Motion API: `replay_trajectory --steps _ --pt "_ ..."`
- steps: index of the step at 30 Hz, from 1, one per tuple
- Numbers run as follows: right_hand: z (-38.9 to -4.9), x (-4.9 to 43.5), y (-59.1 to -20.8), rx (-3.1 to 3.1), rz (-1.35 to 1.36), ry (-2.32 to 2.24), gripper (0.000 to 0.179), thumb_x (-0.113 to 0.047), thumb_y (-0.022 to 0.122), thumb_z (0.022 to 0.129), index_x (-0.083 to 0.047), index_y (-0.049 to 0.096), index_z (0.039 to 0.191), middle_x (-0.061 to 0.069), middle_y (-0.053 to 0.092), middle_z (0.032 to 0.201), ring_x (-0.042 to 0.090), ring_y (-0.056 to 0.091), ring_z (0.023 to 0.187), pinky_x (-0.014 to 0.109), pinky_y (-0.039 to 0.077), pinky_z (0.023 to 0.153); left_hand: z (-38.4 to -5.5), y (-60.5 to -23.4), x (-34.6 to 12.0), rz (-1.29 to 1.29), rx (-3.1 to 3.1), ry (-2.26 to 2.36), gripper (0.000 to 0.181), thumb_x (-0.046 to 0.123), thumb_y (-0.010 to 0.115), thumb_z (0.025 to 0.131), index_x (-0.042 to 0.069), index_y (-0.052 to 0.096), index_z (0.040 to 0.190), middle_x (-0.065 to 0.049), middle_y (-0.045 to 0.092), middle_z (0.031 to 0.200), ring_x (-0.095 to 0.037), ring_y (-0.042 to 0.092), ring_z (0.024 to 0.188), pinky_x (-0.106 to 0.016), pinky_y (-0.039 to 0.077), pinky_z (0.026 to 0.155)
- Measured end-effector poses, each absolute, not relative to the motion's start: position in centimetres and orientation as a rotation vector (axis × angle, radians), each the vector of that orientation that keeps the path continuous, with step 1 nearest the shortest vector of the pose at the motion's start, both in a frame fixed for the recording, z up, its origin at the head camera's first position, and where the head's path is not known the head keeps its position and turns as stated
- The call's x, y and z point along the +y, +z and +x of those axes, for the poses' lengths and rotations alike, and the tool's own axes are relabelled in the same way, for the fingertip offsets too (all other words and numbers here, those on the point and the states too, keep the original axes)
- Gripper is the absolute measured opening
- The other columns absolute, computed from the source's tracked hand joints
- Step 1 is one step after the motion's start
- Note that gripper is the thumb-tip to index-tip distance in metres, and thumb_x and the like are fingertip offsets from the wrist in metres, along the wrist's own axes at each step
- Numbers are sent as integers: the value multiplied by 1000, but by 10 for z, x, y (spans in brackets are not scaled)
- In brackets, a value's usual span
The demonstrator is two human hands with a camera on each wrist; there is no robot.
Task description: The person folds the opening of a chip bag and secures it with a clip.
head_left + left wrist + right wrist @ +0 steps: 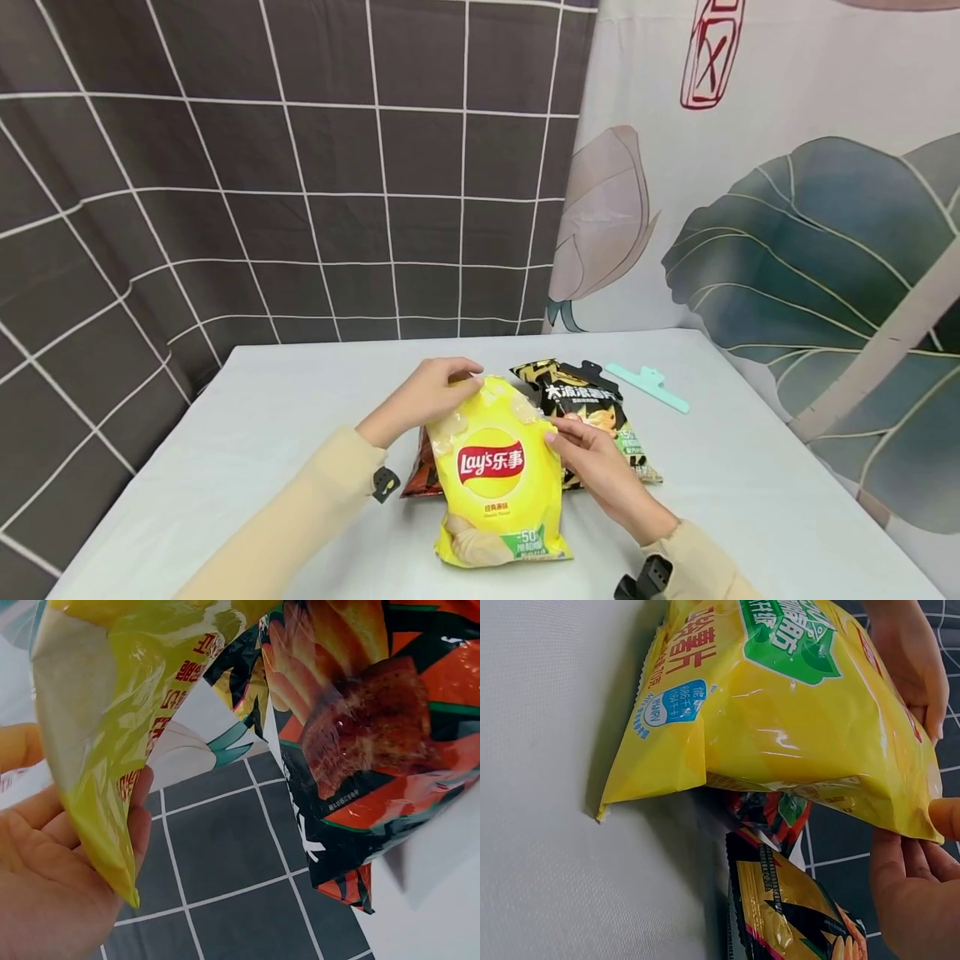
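Note:
A yellow Lay's chip bag (495,500) stands upright at the front of the table, its printed face toward me. My left hand (429,398) grips its upper left corner, the thumb hidden behind it; in the left wrist view, fingers (139,817) wrap round the bag's edge. At the upper right corner my right hand (600,467) pinches the bag, thumb in front. The right wrist view shows this pinch, thumb (946,816) on one side and curled fingers on the other. Behind the yellow bag lies a red and black chip bag (424,472), mostly covered.
A black chip bag (588,402) lies behind my right hand, with a black bag clip (591,375) across its top. To its right rests a mint green bag clip (648,385). The white table (300,375) meets a dark checked curtain (337,225) and a printed cloth behind.

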State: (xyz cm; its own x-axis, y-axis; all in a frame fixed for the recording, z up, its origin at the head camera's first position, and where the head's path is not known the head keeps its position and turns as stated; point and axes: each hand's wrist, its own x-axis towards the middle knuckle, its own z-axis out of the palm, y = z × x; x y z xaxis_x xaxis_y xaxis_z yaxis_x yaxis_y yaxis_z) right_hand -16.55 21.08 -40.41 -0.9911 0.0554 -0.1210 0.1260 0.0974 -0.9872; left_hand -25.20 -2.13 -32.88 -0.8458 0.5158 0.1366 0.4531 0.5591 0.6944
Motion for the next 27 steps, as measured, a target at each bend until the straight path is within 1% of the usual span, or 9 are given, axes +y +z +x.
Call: replay_trajectory --steps 3,9,15,20,27 --pt "-166 209 -405 2279 194 -2084 42 -17 57 96 -1 53 134 16 60 128 18 63 108 33 51 95 -252 -328 -17 859 2699 1119 32 24 60 93 7 67 119 -8 68 115 -18 62 96 -32 54 86" --pt "-168 207 -407 2291 212 -2098 41 -16 58 95 0 54 133 16 64 121 19 65 105 33 53 92 -254 -330 -12 903 2688 1058 29 26 62 92 8 70 114 -4 70 104 -12 60 83 -23 53 75" --pt "-167 206 -408 2302 225 -2101 39 -15 59 95 -1 57 130 16 67 118 19 67 103 31 54 90 -256 -331 -11 923 2671 1069 25 24 63 92 7 71 108 -5 70 96 -11 59 74 -21 52 67" --pt "-166 206 -409 2333 261 -2098 41 -16 61 94 -1 57 131 17 66 118 20 67 103 32 54 89 -260 -333 -10 947 2647 1080 20 22 65 92 8 72 104 -3 69 91 -11 59 70 -21 52 65" --pt "-166 206 -410 2331 276 -2128 41 -15 63 92 -1 58 130 15 69 113 17 68 97 27 55 84 -266 -334 -11 994 2621 1107 16 18 65 92 8 73 101 -4 72 92 -10 59 73 -20 50 66"
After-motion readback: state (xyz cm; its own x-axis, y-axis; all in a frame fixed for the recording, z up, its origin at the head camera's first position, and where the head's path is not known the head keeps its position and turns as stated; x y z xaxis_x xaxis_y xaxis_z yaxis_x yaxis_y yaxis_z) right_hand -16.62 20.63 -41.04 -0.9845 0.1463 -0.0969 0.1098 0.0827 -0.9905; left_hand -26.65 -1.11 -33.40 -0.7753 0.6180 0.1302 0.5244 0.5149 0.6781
